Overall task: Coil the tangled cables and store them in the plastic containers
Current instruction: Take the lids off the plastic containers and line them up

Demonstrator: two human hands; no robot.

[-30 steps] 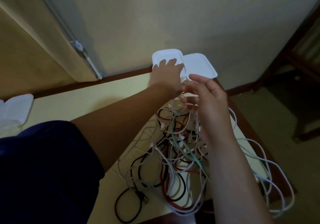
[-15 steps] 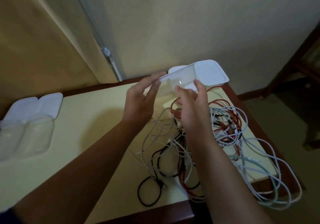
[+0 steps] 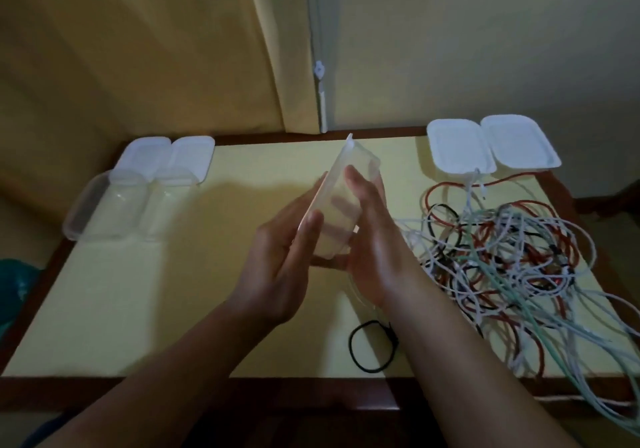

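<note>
I hold a clear plastic container (image 3: 349,184) tilted on edge above the middle of the yellow table (image 3: 207,291). My left hand (image 3: 280,267) grips its left rim between thumb and fingers. My right hand (image 3: 374,239) wraps round its right side, with the fingers showing through the plastic. A tangle of white, red, black and pale green cables (image 3: 502,253) lies on the right part of the table, just right of my right wrist. Some strands hang over the front right edge.
Two white lids (image 3: 457,149) lie side by side at the back right corner. At the back left stand clear containers (image 3: 104,208) with white lids (image 3: 166,156) behind them. A small black cable loop (image 3: 372,347) lies near the front edge. A wall and curtain rise behind the table.
My head has turned left, bringing the whole table into view. Both hands carried the clear container from the back right corner to the middle of the table and tilted it more upright.
</note>
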